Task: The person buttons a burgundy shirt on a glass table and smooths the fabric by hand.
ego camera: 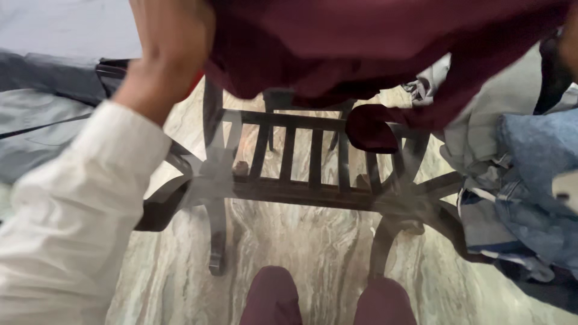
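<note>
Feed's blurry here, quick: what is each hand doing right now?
Left hand: raised, gripping the maroon garment; fingers hidden.
Right hand: only a sliver shows at the frame edge by the garment; grip cannot be told.

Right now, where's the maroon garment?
In the head view, the maroon garment hangs across the top, held up by the left hand above the glass-topped dark wooden table, with the clothes pile to its right.

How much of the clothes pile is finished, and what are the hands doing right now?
Nothing shows as finished: no folded stack is in view. In hand: the left hand holds up a maroon garment above the glass-topped table; the right hand is barely in view at its far edge. Left: a rumpled pile of blue and grey clothes still lies on the right.
</note>
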